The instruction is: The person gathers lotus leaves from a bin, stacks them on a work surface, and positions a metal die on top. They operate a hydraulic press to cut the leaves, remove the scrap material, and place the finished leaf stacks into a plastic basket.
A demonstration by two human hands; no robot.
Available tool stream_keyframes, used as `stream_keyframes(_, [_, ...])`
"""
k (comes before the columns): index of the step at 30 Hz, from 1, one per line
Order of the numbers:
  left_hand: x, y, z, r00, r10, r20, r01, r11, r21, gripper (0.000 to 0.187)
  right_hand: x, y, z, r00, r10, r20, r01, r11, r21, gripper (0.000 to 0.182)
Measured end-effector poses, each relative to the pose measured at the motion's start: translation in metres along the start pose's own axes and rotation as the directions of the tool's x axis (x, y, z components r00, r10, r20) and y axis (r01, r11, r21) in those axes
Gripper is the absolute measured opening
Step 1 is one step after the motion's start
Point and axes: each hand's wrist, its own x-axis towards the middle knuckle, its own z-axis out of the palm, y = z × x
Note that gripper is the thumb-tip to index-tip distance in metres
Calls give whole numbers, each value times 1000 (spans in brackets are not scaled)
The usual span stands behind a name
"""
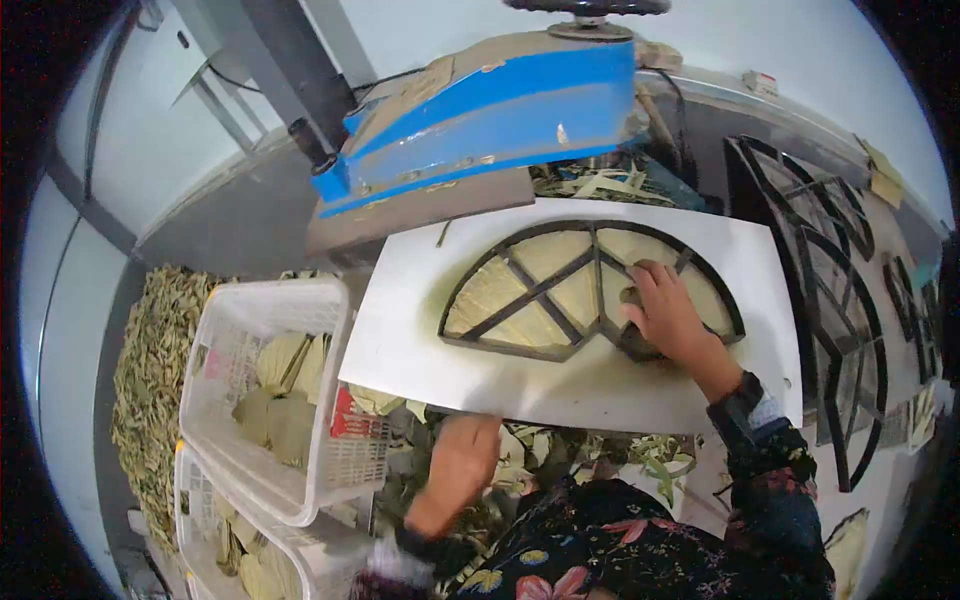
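A black metal cutting frame [541, 292] with curved outer edge and crossing bars lies on a white board [400, 330]. Pale green leaf pieces [510, 322] show inside its compartments. My right hand [668, 315] reaches over the frame's right half, its fingers bent down at the leaf material; whatever they grip is hidden. Below the board's front edge is my left hand [462, 470], smeared by motion, with its fingers unclear, above loose leaves.
A blue press arm [490, 105] hangs behind the board. White plastic baskets [325, 400] with leaf pieces stand at the left, beside a leaf heap [150, 380]. More black metal frames [845, 340] lean at the right.
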Motion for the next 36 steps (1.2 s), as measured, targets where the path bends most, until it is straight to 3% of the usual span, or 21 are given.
stream_keyframes(2, [81, -3, -4, 996, 86, 22, -86, 996, 6, 47, 2, 7, 7, 994, 107, 38, -101, 984, -145, 43])
stream_keyframes(5, [155, -23, 29, 974, 228, 13, -228, 965, 133, 46, 17, 16, 15, 974, 184, 130, -133, 935, -328, 36])
stream_keyframes(7, [174, -43, 61, 948, 222, 229, -270, 941, 203, 48, 26, 21, 23, 966, 207, 153, -141, 923, -358, 33])
stream_keyframes(8, [182, -44, 64, 943, 243, 229, -289, 937, 195, 48, 27, 25, 26, 956, 225, 190, -141, 915, -377, 30])
stream_keyframes(10, [189, -42, 64, 913, 266, 309, -360, 881, 306, 46, 27, 31, 29, 968, 182, 170, -102, 912, -397, 26])
stream_keyframes(11, [186, -41, 59, 907, 280, 315, -373, 880, 295, 46, 24, 31, 29, 980, 116, 161, -41, 912, -409, 23])
stream_keyframes(13, [181, -43, 45, 849, 324, 417, -463, 837, 292, 46, 11, 15, 23, 971, 133, 201, -43, 916, -400, 23])
stream_keyframes(17, [151, -46, 25, 783, 464, 415, -572, 799, 185, 36, -15, -22, 19, 926, 208, 315, -93, 935, -342, 15])
stream_keyframes(21, [156, -55, 19, 722, 573, 387, -646, 758, 83, 28, -15, -33, 6, 912, 160, 378, -57, 962, -269, 17])
stream_keyframes(25, [178, -36, -12, 680, 530, 506, -689, 699, 193, 27, -25, -21, -5, 899, 101, 426, 34, 954, -298, 20])
stream_keyframes(27, [189, -13, -36, 684, 507, 525, -711, 625, 322, 34, -24, -27, -22, 963, 191, 189, -188, 982, -37, 23])
stream_keyframes(29, [199, 24, -72, 679, 677, 285, -734, 611, 296, 25, -26, -33, -45, 975, 200, 100, -199, 980, -18, 23])
stream_keyframes(31, [195, 80, -104, 624, 727, 287, -767, 639, 51, 29, -32, -31, -78, 972, 233, 2, -233, 972, -24, 23])
stream_keyframes(33, [166, 111, -97, 577, 802, 153, -728, 590, -349, 40, -48, -15, -118, 958, 272, -91, -280, 955, -93, 20])
stream_keyframes(35, [159, 128, -78, 451, 827, 336, -665, 563, -491, 44, -76, 16, -157, 921, 314, -228, -347, 930, -121, 19])
stream_keyframes(36, [158, 135, -59, 424, 847, 320, -683, 531, -502, 44, -93, 35, -181, 919, 262, -295, -335, 914, -229, 19])
